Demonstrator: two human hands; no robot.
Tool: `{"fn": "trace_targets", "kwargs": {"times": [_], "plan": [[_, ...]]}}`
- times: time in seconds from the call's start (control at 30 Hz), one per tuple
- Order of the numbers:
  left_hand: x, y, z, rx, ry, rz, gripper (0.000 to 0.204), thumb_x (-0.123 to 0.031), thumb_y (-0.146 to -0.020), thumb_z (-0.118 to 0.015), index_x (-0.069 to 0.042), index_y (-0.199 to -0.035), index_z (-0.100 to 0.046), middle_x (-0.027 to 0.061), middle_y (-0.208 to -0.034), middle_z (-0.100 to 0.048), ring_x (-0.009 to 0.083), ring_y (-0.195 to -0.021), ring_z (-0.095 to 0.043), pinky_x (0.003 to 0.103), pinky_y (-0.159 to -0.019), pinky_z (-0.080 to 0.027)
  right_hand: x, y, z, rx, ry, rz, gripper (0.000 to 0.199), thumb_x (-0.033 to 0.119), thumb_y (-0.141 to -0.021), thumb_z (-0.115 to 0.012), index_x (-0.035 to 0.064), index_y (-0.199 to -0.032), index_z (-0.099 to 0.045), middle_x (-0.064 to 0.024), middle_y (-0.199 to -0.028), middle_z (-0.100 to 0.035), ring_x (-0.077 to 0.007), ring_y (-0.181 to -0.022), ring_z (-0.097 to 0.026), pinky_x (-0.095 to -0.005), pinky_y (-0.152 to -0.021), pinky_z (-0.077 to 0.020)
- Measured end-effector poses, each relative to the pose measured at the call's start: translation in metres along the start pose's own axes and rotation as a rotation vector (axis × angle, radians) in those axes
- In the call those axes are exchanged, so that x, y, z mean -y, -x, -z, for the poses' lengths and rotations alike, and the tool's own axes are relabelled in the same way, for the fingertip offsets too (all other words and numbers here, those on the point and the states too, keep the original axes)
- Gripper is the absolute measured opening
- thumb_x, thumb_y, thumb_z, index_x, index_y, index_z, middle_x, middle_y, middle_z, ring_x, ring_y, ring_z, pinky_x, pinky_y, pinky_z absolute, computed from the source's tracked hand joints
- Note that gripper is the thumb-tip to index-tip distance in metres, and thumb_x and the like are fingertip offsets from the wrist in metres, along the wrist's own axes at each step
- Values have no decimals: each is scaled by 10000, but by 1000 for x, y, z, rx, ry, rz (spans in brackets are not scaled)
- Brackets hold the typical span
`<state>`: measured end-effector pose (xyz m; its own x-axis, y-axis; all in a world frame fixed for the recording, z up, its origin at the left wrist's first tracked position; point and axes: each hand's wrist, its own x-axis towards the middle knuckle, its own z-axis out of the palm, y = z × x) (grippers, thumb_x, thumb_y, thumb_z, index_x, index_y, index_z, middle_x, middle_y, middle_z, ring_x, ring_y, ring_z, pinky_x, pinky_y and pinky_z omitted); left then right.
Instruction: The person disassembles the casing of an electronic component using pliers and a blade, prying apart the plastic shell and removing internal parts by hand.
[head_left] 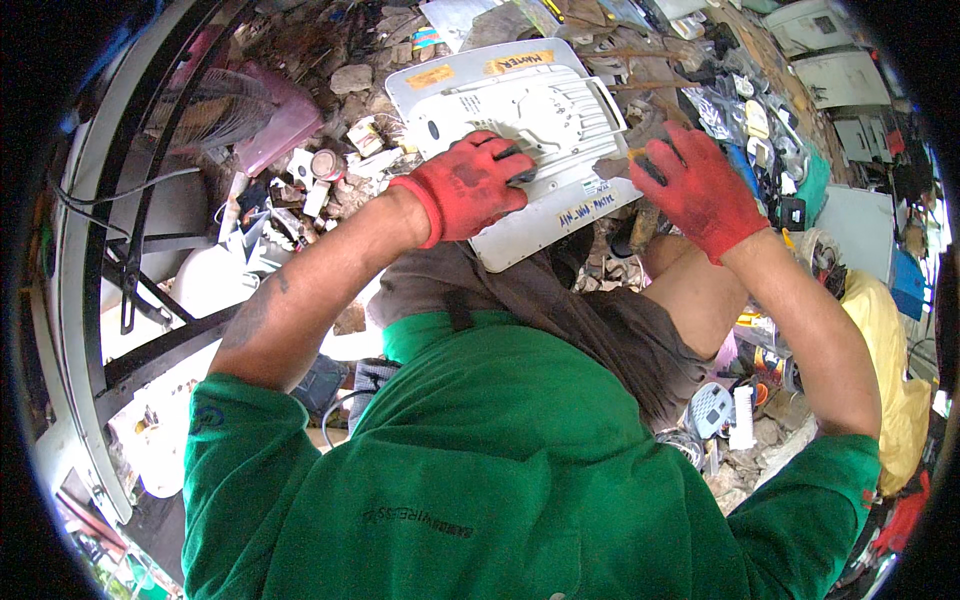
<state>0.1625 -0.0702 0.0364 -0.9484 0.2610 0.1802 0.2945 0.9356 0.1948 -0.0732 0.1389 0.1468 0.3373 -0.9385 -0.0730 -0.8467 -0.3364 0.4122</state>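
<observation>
A white finned metal housing point(560, 115), a wide flat-flanged unit with a side handle and strips of tape with handwriting, lies tilted across my lap. My left hand point(474, 188), in a red glove with dark fingertips, rests on its near left part, fingers bent and slightly apart. At the housing's right edge, my right hand point(697, 190), also red-gloved, is closed around a flat-bladed tool point(612, 168). The greyish blade points left toward the housing's lower right corner. Most of the tool's handle is hidden in the glove, so its exact kind is unclear.
Rubble and mixed scrap cover the ground around me. At left stand a metal frame point(110, 370) and a wire fan guard point(215, 105) beside a pink plastic piece point(280, 120). A yellow sack point(880, 370) is at right, with pale appliance-like boxes point(835, 75) farther back.
</observation>
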Motion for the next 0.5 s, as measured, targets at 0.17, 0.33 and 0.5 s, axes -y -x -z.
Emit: {"fn": "trace_targets", "kwargs": {"times": [0.17, 0.33, 0.5], "plan": [[0, 1, 0, 1, 5, 0, 281, -245, -741, -728, -170, -1007, -681, 111, -1277, -543, 332, -1221, -514, 485, -1071, -401, 4, -5, -7, 87, 122, -78, 398, 146, -829, -578, 117, -1224, -621, -112, -1151, -579, -323, -1115, -540, -446, -885, -481], [0, -1, 2, 10, 13, -1, 278, -245, -748, -729, -173, -1012, -686, 107, -1271, -541, 322, -1207, -520, 487, -1066, -401, -1, -6, -19, 199, 117, -206, 349, 175, -863, -589, 88, -1198, -630, -113, -1068, -609, -291, -1020, -573, -428, -816, -480], [0, -1, 3, 25, 13, 8, 270, -249, -756, -727, -174, -1013, -691, 101, -1265, -540, 317, -1195, -524, 473, -1064, -403, -8, 2, -10, 271, 135, -258, 381, 195, -838, -627, 108, -1209, -630, -108, -1068, -614, -286, -994, -588, -430, -813, -481]]}}
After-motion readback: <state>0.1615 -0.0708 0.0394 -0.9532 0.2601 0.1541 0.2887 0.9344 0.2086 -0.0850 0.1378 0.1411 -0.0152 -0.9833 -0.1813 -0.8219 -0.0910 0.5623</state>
